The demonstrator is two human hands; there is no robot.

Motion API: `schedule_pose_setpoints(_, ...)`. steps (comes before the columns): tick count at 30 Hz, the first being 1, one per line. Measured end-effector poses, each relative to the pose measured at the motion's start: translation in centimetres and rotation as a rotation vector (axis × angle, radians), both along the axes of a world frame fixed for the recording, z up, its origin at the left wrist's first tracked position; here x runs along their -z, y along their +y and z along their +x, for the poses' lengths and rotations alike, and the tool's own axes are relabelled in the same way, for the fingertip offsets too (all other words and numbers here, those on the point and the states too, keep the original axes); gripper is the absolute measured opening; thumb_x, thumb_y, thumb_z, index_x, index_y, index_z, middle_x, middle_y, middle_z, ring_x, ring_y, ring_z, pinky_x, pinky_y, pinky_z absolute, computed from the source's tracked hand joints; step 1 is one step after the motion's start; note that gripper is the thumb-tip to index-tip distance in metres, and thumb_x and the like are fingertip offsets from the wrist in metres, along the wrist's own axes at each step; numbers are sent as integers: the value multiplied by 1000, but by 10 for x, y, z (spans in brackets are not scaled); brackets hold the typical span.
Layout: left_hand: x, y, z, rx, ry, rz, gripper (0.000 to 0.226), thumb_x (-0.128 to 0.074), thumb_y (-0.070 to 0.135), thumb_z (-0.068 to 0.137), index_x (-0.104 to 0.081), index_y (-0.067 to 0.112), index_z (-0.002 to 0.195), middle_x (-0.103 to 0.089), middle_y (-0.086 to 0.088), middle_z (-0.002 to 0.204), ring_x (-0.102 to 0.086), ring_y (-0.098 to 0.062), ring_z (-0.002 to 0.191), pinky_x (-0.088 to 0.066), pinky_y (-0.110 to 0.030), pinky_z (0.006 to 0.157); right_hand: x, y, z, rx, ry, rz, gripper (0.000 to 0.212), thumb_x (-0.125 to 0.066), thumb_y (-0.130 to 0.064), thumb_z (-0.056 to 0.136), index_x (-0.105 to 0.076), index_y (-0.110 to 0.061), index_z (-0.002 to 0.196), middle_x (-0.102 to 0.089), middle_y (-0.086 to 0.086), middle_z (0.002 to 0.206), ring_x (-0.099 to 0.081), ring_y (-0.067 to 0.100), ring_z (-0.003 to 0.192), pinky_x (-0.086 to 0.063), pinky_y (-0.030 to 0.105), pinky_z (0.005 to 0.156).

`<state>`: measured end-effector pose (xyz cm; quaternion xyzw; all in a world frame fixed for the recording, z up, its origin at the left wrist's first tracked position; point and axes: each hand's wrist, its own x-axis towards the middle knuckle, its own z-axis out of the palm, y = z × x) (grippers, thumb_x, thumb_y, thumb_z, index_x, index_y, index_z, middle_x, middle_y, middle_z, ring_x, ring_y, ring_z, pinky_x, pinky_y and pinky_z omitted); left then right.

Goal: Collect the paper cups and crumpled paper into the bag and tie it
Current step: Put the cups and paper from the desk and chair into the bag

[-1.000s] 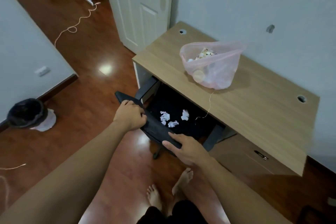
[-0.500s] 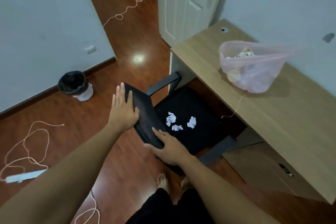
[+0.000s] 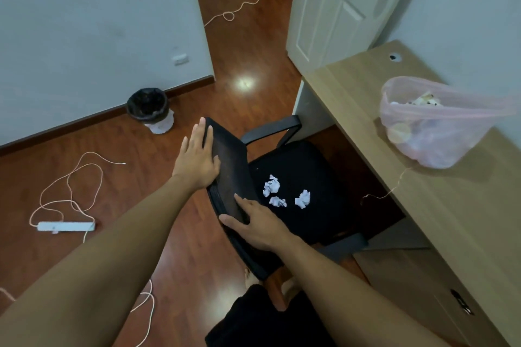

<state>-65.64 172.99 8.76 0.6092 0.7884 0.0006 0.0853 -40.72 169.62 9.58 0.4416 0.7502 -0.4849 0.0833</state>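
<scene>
Three crumpled paper balls point(image 3: 284, 195) lie on the seat of a black office chair point(image 3: 307, 166). A pink translucent bag point(image 3: 434, 124) stands open on the wooden desk point(image 3: 439, 205) at the right, with cups and paper inside. My left hand point(image 3: 197, 158) rests flat, fingers spread, against the outer side of the chair's backrest point(image 3: 231, 172). My right hand point(image 3: 253, 222) lies on the backrest's near end, thumb on the outside and fingers on the inner face. A thin string point(image 3: 386, 191) hangs from the desk edge below the bag.
A small bin with a black liner point(image 3: 149, 108) stands by the left wall. A power strip point(image 3: 66, 226) and loose cables point(image 3: 73, 177) lie on the wooden floor. A white door point(image 3: 338, 5) stands open behind the desk. My bare feet are under the chair.
The chair has rolled out from under the desk and turned, showing more of the seat. My left hand went from gripping the backrest top to lying flat on it. The view swung left.
</scene>
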Motion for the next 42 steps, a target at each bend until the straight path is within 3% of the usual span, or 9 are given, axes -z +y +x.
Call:
schedule_pose_setpoints(3,-13,16,13,-44,92,-120,88,-45,43,105,-7,-2,170,12,-23,178,14,-39,166,-5,-57,135,-8,22,28,27,75,65,91,-45,-91,93,-42,-36,166,-48,-8,169,-46,14,154,-40,39,124)
schedule_pose_setpoints(7,-39,48,47,-105,34,-91,76,-51,40,104,-32,-7,160,-13,-30,175,5,-49,164,-10,-58,133,-17,75,74,104,81,140,85,-44,-88,96,-51,-34,161,-54,-7,164,-54,15,146,-46,40,118)
schedule_pose_setpoints(13,-60,116,122,-63,-342,-14,64,-55,38,107,-41,6,161,-33,-16,169,-47,-35,149,-42,-50,122,-44,191,163,229,99,323,66,-47,-72,105,-61,-28,152,-70,-4,142,-64,14,132,-52,41,113)
schedule_pose_setpoints(20,-70,218,249,-260,-718,-10,34,-54,37,107,-72,21,131,-69,0,139,-63,-24,132,-49,-39,108,-80,336,290,419,147,507,37,-57,-46,109,-72,-22,132,-78,-6,121,-72,14,115,-56,36,103)
schedule_pose_setpoints(25,-67,278,344,-420,-1075,-62,32,-52,38,110,-73,19,124,-75,5,121,-73,-19,108,-59,-38,90,-95,417,372,486,143,676,25,-59,-28,108,-77,-16,120,-79,-2,118,-71,18,112,-50,30,96)
schedule_pose_setpoints(27,-68,296,378,-490,-1168,-98,34,-51,39,109,-71,18,127,-77,4,117,-75,-19,103,-58,-37,88,-94,443,399,492,106,684,24,-59,-29,107,-76,-16,119,-77,-1,119,-68,20,115,-49,32,96)
schedule_pose_setpoints(31,-62,330,428,-571,-1285,-186,32,-55,35,103,-72,16,123,-80,1,117,-77,-23,107,-56,-39,89,-76,490,436,444,-67,701,34,-58,-39,103,-70,-20,128,-69,5,132,-55,33,133,-48,52,110)
schedule_pose_setpoints(39,-35,380,494,-702,-1468,-394,47,-59,55,103,-66,14,124,-77,-3,123,-74,-27,112,-60,-42,96,-42,541,467,336,-254,583,61,-65,-39,102,-48,-14,155,-57,14,154,-42,37,149,-37,53,120)
schedule_pose_setpoints(42,-29,396,511,-790,-1520,-421,50,-62,65,99,-63,17,112,-72,-4,127,-70,-28,120,-59,-42,102,-28,551,469,305,-315,563,65,-62,-40,104,-41,-17,160,-55,14,157,-37,36,154,-28,56,126)
